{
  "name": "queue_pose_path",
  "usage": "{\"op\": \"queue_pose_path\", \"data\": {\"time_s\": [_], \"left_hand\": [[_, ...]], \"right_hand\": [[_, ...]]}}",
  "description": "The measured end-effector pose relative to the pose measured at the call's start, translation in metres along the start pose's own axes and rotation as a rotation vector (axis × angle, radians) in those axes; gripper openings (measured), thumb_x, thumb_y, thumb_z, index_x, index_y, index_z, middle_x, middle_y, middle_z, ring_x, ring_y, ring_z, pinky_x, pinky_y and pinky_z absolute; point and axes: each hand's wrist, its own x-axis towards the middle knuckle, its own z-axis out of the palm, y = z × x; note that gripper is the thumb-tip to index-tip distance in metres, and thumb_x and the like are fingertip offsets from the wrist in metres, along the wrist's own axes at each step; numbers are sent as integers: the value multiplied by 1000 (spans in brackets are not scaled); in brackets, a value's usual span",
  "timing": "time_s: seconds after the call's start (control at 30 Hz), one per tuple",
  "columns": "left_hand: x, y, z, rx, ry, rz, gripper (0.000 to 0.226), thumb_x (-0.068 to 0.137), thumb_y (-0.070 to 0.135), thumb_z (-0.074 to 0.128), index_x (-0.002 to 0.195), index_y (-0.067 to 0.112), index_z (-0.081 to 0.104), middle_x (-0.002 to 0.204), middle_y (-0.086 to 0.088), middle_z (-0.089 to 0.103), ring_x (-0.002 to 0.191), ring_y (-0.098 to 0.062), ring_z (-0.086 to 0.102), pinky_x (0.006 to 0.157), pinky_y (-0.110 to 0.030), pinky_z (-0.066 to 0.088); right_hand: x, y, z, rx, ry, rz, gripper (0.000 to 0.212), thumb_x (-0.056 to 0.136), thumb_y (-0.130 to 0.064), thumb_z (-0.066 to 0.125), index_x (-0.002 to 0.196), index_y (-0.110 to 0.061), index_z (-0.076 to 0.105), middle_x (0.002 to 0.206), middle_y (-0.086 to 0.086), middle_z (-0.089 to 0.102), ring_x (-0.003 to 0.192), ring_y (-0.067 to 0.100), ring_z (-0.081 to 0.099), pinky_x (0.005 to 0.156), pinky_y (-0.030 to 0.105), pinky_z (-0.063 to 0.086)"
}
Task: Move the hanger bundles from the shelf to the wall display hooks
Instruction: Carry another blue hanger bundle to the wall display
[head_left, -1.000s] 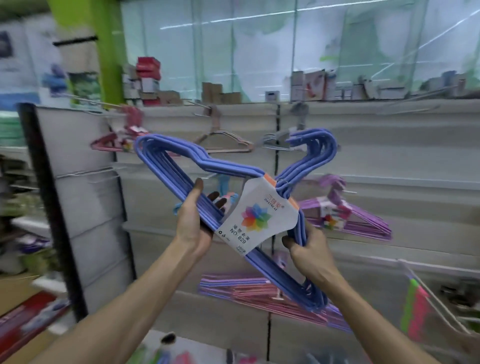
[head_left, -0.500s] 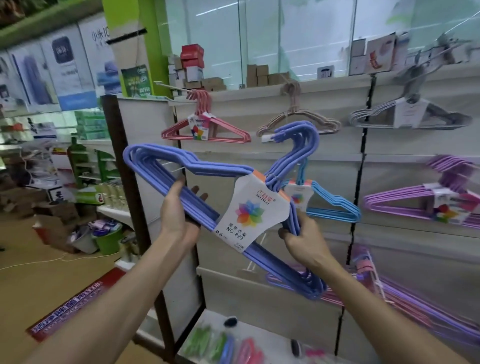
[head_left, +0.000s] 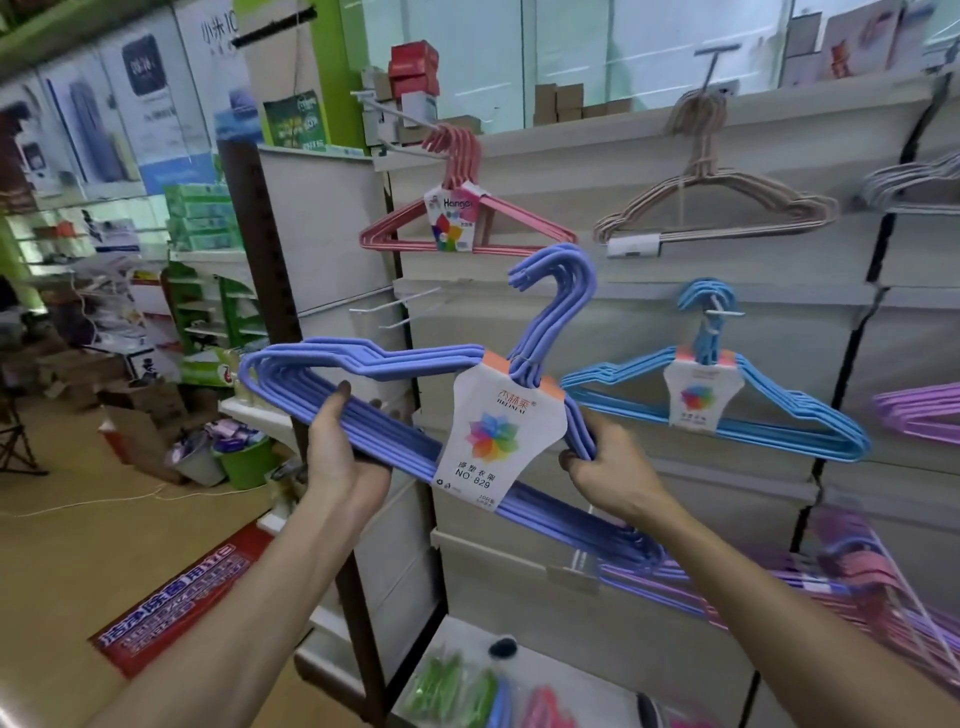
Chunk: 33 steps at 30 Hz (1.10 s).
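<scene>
Periwinkle hanger bundle (head_left: 363, 415) is being carried tilted in front of the wall display, its hooks (head_left: 556, 291) pointing up-left. Left hand (head_left: 340, 457) is gripping the lower bars near the bundle's left end; right hand (head_left: 610, 473) is clamping the bars beside the paper label (head_left: 493, 431), probably to steady the pack while aiming at the empty wire hook (head_left: 395, 312) near the panel's left edge.

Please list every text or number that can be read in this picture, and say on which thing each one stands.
"NO. 829": white card on the purple-blue bundle that both hands hold.
"Hanger": card on the pink bundle.
Chinese characters: red floor mat, blurred.
Light blue bundle's card: too small to read.
Wall posters: too blurred to read.
</scene>
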Motion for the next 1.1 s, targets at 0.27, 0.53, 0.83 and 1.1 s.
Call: {"op": "queue_pose_path", "data": {"time_s": [0.27, 0.53, 0.83, 1.1], "left_hand": [[95, -10, -10, -119, 39, -111, 12, 92, 26, 60, 91, 15, 55, 91, -7, 57, 87, -24, 59, 86, -42, 52], [167, -24, -21, -178, 158, -183, 12, 94, 22, 58, 86, 15, 54, 87, -5, 60, 79, -24, 60, 73, -40, 52], [242, -29, -16, -187, 168, -269, 16, 96, 25, 53, 86, 12, 54, 85, -8, 58, 78, -27, 59, 61, -42, 46], [318, -31, -14, -188, 120, -361, 15, 96, 24, 53, 88, 11, 54, 83, -10, 57, 78, -27, 59, 67, -44, 49]], "right_hand": [[92, 18, 31, -178, -12, -14, 49, 77, -12, 58, 118, -39, 54, 73, -13, 58, 67, 18, 52, 59, 32, 37], [153, 19, 57, -354, -74, -73, 62, 77, -13, 56, 131, -41, 48, 81, -3, 63, 78, 30, 55, 63, 33, 38], [221, 21, 82, -481, -83, -57, 55, 75, -21, 54, 125, -41, 44, 95, 1, 68, 91, 37, 59, 68, 38, 42], [267, 26, 107, -540, -41, -6, 55, 77, -21, 54, 128, -37, 43, 101, 2, 68, 96, 36, 60, 71, 36, 39]]}}
